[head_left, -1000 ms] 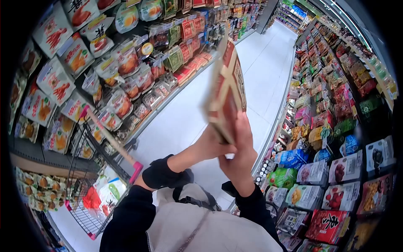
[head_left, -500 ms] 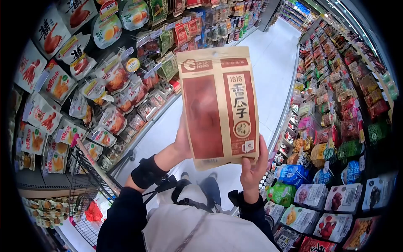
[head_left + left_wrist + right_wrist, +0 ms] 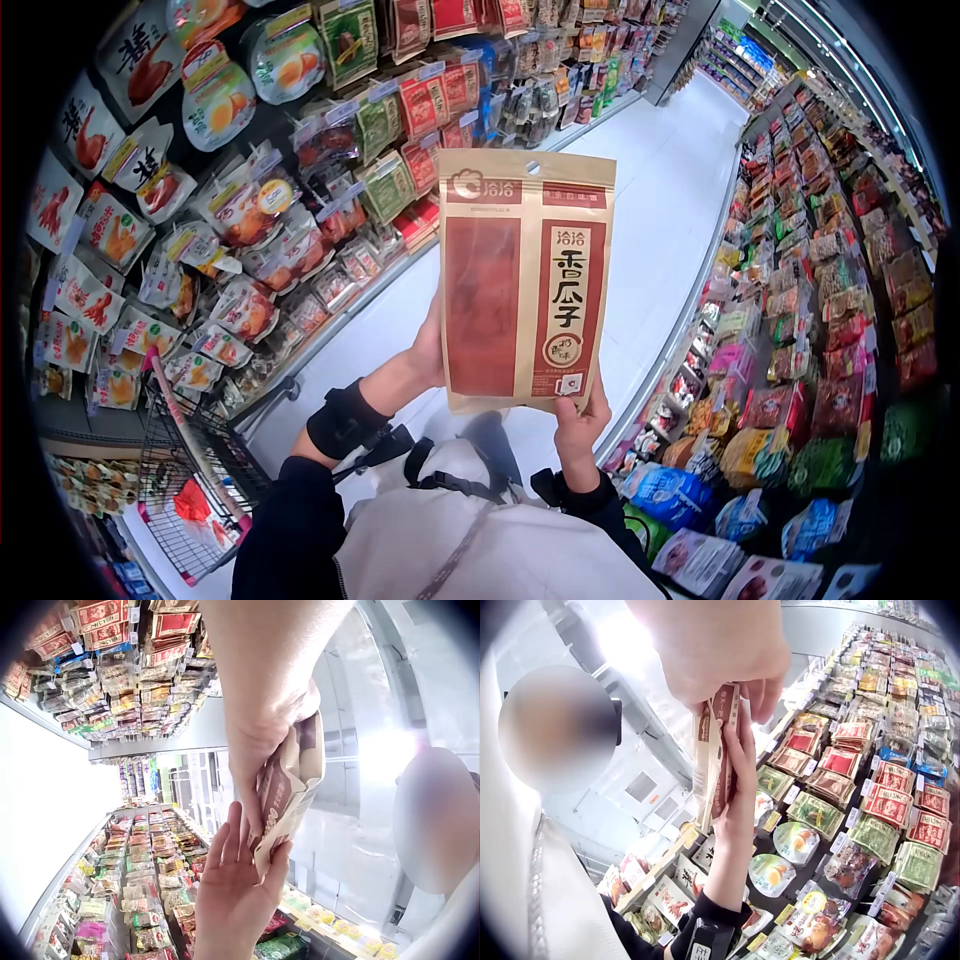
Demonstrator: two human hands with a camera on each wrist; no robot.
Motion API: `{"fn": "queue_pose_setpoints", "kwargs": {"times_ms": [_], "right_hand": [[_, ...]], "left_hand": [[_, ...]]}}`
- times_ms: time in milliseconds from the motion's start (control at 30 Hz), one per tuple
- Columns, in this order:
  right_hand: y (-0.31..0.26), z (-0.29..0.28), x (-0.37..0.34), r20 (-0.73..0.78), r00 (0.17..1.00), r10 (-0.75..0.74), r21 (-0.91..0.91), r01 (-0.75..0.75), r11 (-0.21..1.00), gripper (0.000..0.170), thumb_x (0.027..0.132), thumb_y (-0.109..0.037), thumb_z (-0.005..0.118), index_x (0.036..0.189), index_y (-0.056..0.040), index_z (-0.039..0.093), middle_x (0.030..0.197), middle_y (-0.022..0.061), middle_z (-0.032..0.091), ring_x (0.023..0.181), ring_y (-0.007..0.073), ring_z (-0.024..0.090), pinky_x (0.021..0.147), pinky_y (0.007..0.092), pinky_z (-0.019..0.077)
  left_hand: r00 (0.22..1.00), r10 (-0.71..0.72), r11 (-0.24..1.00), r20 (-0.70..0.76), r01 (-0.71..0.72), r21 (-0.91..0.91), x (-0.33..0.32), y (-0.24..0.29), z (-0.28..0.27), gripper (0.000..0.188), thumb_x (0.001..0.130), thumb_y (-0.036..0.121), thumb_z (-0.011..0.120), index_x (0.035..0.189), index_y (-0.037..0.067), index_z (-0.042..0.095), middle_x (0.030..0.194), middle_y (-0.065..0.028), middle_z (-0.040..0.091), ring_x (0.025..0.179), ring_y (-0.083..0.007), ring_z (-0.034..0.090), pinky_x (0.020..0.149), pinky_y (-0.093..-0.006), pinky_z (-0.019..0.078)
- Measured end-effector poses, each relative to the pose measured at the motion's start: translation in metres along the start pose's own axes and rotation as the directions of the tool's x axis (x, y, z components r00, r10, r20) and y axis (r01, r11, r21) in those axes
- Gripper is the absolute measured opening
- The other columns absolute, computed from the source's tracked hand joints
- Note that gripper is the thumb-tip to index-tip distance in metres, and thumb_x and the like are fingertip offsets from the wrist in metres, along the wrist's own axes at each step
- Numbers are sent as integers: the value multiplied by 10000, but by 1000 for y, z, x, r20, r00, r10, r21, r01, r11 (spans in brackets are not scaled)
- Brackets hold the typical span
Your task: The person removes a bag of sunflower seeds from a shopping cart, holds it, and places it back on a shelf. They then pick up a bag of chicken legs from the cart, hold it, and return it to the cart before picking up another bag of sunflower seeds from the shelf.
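Observation:
A tan and dark-red paper bag of sunflower seeds is held upright, its printed front facing the head camera. My left hand grips its left side near the bottom, with the fingers going behind it. At the lower right corner my right hand holds the bag, thumb on the front. The left wrist view shows the bag edge-on between both hands. In the right wrist view, the left hand's fingers lie flat along the bag's back.
Hanging snack packets fill the rack on the left. Rows of packaged food slope along the right side. A shopping cart with a red and white item inside stands at lower left. Pale floor runs ahead between the racks.
The bag was edge-on with both hands close together at its bottom; it has turned front-on, with one hand at each side. Since half a second ago it has straightened slightly.

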State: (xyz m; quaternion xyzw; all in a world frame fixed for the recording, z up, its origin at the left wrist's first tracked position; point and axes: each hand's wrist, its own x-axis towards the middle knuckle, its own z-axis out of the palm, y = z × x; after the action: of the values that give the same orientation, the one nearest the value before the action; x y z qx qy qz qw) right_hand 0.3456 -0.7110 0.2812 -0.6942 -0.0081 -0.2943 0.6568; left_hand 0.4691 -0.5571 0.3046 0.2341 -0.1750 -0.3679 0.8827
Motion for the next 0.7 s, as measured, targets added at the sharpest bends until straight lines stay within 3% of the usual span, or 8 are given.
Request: {"fn": "queue_pose_setpoints", "kwargs": {"times_ms": [67,167,267,367,467,567,700], "right_hand": [[10,-25,24,7,1000,-10,-22,10,1000,549,711,-19,584,1216,90,398,1154,174,515,1020,203,514,876,294,385],[22,-64,58,-9,1000,-27,-85,26,996,596,789,-245,600,1224,98,380,1107,116,539,997,164,507,866,277,385],[34,-98,87,1,998,-62,-92,62,994,603,795,-272,607,1218,98,388,1115,119,536,1005,168,503,872,284,379],[46,-119,107,-6,1000,-5,-101,4,995,631,791,-312,617,1211,102,393,1120,122,534,1015,170,497,878,290,373],[58,-136,122,2,1000,21,-64,-21,998,510,751,-88,588,1195,97,417,1190,237,474,1077,271,494,902,319,365],[65,-151,142,18,999,32,-149,-29,988,496,758,-99,584,1182,104,425,1186,236,478,1076,271,493,897,314,368],[82,-167,166,-4,999,49,-126,-49,991,487,758,-107,587,1171,103,438,1174,222,494,1075,263,496,892,316,374]], "left_hand": [[1000,11,1000,22,-12,6,34,-12,-1,646,872,550,239,1328,92,255,1320,-101,359,1154,-268,421,955,-431,359],[989,60,982,136,-34,-187,87,-34,7,614,887,520,227,1327,94,256,1311,-102,371,1143,-265,432,951,-425,366],[983,83,971,162,-43,-237,126,-52,13,600,893,507,221,1328,95,257,1308,-101,376,1140,-261,435,947,-421,369],[999,30,999,23,-29,-30,154,-59,20,607,891,513,222,1328,94,255,1304,-96,383,1139,-262,435,948,-419,366],[999,-9,996,32,12,-94,182,-69,17,614,885,520,236,1325,94,269,1309,-94,380,1146,-267,428,960,-417,350],[991,-131,932,11,127,-338,204,-84,-7,627,875,534,254,1319,93,289,1318,-92,371,1151,-270,422,974,-418,332],[994,-108,965,18,109,-238,241,-91,-6,593,902,494,226,1340,95,247,1348,-63,323,1188,-215,380,993,-366,319]]}}
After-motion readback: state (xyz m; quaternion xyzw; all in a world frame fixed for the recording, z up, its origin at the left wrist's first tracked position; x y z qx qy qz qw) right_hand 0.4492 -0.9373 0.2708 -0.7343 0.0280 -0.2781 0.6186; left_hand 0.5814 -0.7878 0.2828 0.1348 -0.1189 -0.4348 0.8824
